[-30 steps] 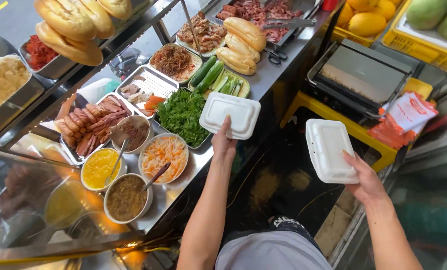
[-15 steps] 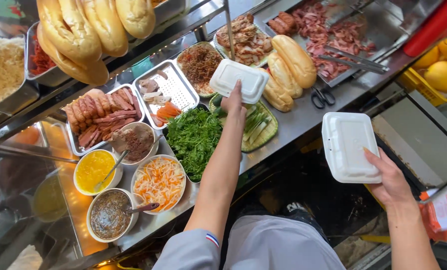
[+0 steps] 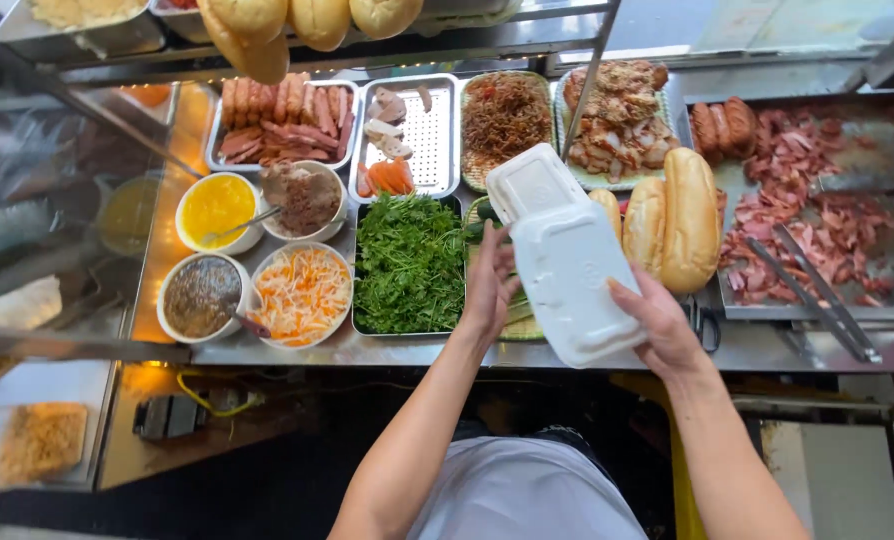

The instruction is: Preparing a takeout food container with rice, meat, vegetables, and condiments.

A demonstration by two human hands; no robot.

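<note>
Two white foam boxes (image 3: 567, 255), apparently stacked

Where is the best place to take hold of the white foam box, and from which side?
Probably by its two long edges, from the near side. The white foam box is flat, tilted and wide, and its far end overhangs the food; left hand and right hand already flank it.

Two bare forearms are seen from above, uncovered from elbow to wrist. No sleeve is seen on either arm within the frame. The left hand (image 3: 489, 290) is bare, with no ring, watch or glove to be made out. The right hand (image 3: 664, 327) is likewise ungloved and unadorned. A light grey-white garment is worn on the torso, glimpsed at the lower edge, plain and unmarked.
</note>
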